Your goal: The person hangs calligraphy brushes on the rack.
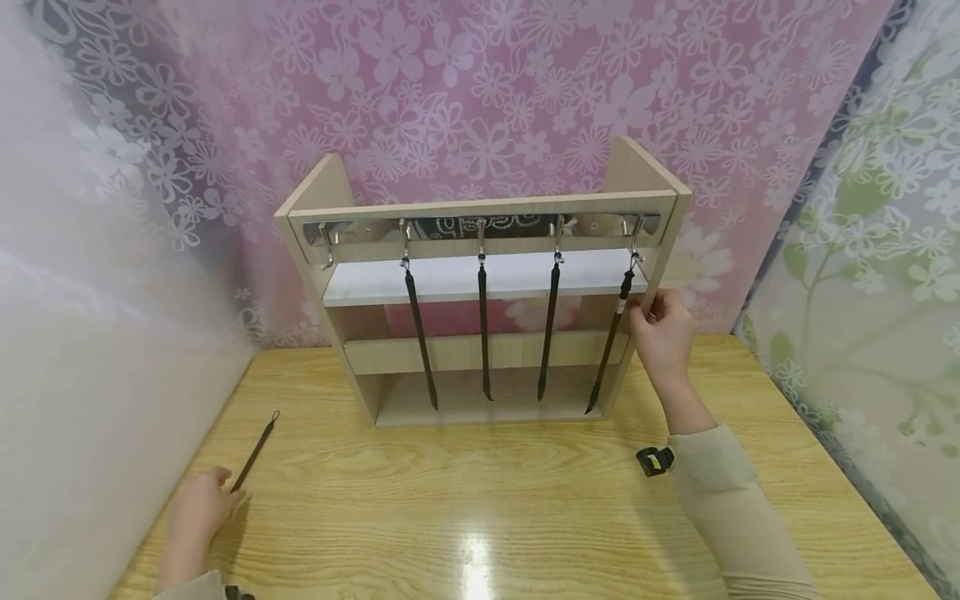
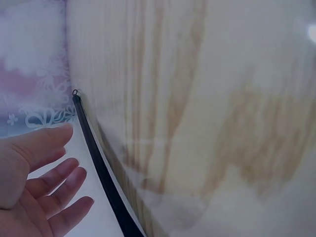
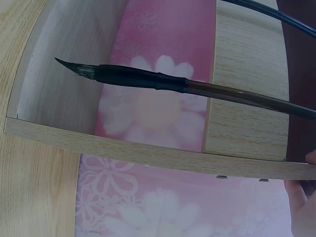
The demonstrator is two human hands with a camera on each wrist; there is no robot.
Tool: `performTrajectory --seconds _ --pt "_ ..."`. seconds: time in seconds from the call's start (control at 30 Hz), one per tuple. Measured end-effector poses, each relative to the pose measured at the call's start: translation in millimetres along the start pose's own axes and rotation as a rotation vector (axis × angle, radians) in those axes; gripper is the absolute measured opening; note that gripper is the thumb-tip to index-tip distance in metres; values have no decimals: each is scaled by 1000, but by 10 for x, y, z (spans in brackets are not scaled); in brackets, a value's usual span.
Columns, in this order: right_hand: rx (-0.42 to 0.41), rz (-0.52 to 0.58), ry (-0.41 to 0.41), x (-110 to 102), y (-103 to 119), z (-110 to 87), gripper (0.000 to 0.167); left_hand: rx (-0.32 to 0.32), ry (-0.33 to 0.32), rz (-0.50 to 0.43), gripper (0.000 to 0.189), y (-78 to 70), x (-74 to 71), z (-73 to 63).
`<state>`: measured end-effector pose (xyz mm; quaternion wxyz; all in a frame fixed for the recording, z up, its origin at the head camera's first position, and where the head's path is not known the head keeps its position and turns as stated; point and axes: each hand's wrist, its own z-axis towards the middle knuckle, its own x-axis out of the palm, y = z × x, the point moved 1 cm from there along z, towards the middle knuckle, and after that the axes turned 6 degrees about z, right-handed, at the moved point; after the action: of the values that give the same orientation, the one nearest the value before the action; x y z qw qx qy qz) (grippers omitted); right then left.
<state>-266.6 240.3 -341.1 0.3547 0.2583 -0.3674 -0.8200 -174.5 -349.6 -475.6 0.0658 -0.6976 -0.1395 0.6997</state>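
Wood rack [image 1: 330, 187] stood on the table [image 1: 525, 500] with four brushes hanging from its hooks. The right hand [image 1: 662, 333] pinched the rightmost hanging brush [image 1: 609, 346] near its top. The last brush [image 1: 255, 454] lay flat, pointing away, just beside the left hand [image 1: 197, 508], whose fingers were loose and held nothing.

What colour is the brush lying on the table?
Dark brown, nearly black; the brush shows best in the head view.

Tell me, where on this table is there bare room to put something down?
The table is bare between the rack and the near edge, from the loose brush to the right hand's sleeve. The rack is crowded with four hanging brushes; only its leftmost hook is free.
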Motion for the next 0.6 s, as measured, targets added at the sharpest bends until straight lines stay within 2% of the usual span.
performTrajectory --seconds 0.3,0.6 --pt "-1 1 -6 3 -7 5 17 -16 70 12 46 20 36 7" --pt "-5 16 -5 4 -22 0 17 -33 104 -9 43 41 63 2"
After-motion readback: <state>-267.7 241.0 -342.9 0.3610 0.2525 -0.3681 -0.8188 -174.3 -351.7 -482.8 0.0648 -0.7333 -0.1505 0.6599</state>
